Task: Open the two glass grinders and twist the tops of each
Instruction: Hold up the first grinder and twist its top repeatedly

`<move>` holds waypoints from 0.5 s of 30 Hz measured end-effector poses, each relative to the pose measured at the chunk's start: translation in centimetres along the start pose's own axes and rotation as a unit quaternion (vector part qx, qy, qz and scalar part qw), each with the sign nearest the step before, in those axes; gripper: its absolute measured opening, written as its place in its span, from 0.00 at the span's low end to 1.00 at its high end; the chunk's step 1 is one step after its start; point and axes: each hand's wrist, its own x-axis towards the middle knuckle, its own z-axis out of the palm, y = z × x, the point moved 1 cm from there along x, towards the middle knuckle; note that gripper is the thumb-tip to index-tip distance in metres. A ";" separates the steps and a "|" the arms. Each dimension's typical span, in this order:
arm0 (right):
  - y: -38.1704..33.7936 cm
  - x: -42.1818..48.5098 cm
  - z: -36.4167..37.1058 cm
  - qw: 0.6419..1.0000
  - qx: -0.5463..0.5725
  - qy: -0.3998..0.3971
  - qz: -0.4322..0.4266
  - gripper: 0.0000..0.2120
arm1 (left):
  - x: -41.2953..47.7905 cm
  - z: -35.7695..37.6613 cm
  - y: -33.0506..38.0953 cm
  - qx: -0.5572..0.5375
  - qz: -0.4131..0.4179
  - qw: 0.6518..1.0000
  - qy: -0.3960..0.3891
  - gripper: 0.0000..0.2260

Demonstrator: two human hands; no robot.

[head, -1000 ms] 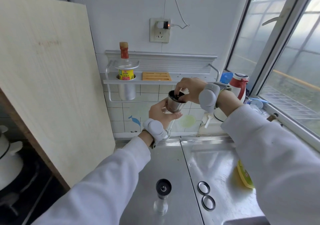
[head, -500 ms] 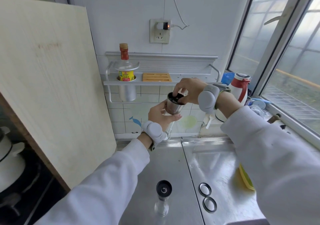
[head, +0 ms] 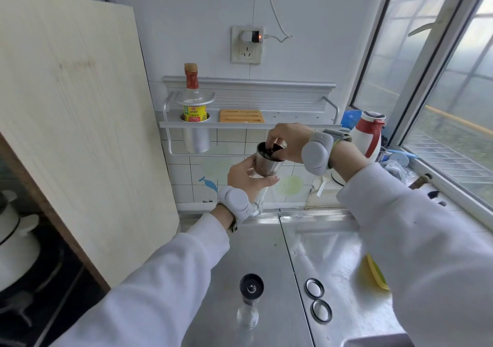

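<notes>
I hold one glass grinder (head: 264, 166) up in front of the tiled wall. My left hand (head: 246, 178) wraps its clear glass body just under the steel collar. My right hand (head: 286, 141) comes over from the right, its fingertips pinched on the black top inside the collar. The second glass grinder (head: 250, 300) stands upright on the steel counter (head: 266, 253) near me, black top showing, untouched. Two round lids (head: 318, 300) lie flat on the counter to its right.
A large wooden board (head: 74, 122) leans at the left. A wall rack (head: 248, 122) holds a sauce bottle (head: 193, 98) and a wooden block. A red and white thermos (head: 369, 133) stands by the window. A yellow item (head: 373, 274) lies under my right sleeve. A white pot (head: 13, 237) sits far left.
The held grinder has tilted slightly and my right fingers have shifted around its black top. Both hands stay at about the same height.
</notes>
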 end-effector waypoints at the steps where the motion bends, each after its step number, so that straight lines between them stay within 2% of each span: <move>1: 0.0 0.0 0.1 1.000 0.005 0.000 -0.001 0.09 | -0.1 0.0 0.0 0.001 0.002 1.000 0.000 0.18; 6: 0.1 0.3 0.5 0.999 -0.003 0.032 0.038 0.14 | -0.2 -0.1 0.3 0.006 0.004 1.000 0.005 0.17; 10: 0.0 0.1 0.3 1.000 0.006 0.009 0.008 0.09 | -0.4 -0.2 0.2 0.001 -0.005 1.000 -0.006 0.18; 15: 0.0 -0.3 0.2 1.000 -0.001 -0.019 -0.016 0.12 | -0.9 -0.1 -0.2 0.000 -0.011 1.000 -0.011 0.18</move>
